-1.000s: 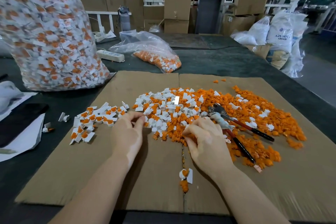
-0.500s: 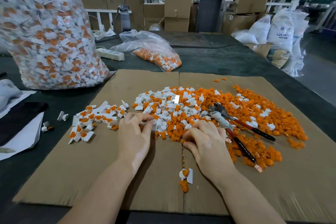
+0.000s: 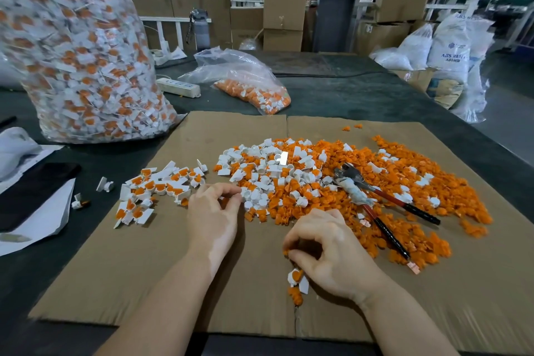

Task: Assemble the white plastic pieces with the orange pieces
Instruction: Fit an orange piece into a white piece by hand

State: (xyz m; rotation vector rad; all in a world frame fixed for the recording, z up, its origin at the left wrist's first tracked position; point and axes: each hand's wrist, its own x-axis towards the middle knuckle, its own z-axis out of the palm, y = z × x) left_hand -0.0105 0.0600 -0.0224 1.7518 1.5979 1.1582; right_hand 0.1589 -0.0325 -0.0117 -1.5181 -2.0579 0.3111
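Both hands at the parts pile (on cardboard)
Left hand pinches a white piece; right hand pinches an orange piece.

One head view only: the camera is riding on the person's head, looking forward and down over the cardboard on the table. It is sitting close above both forearms, the wide lens bending the edges. Farther off it is taking in the boxes and sacks behind the table.
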